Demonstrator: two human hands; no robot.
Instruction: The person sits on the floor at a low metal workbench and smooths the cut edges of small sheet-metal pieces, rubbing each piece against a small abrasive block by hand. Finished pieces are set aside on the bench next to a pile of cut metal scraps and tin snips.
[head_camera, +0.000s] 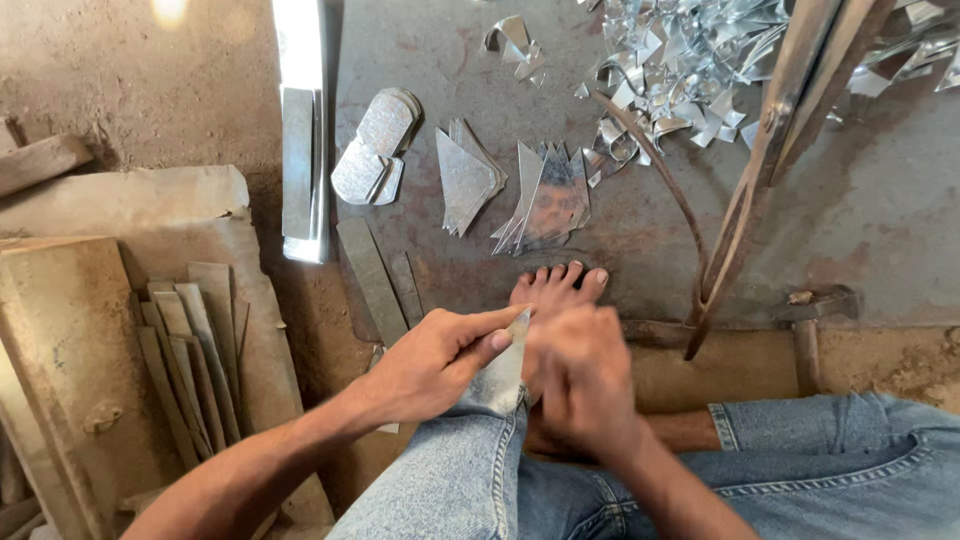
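Floor: bare packed earth (150, 90), brown and dusty, lit by a bright patch at the top edge.
Work surface: a dark, rust-stained metal sheet (880, 210) lies flat on the floor and serves as the landmark for the rest.
On the sheet, far edge: a heap of shiny curled metal offcuts (690, 60).
On the sheet, middle: a fan of cut triangular metal pieces (548, 200), with a smaller stack of triangles (466, 180) just beside it.
On the sheet, towards its left edge: rounded metal blanks (372, 148) stacked overlapping.
On the sheet, near edge: two flat grey strips (378, 280) and the person's bare foot (556, 288).
Across the sheet, right part: long rusty bench shears (760, 170) with a curved handle.
Left of the sheet: bright metal strips (300, 150) along its edge, then wooden boards (60, 360) and a bundle of long grey strips (190, 360).
Left hand (430, 365): closed in a pinch on a small metal piece (508, 365), held over the denim knee, just off the sheet's near edge.
Right hand (580, 380): blurred, fingers curled, against the same piece; I cannot tell whether it grips it.
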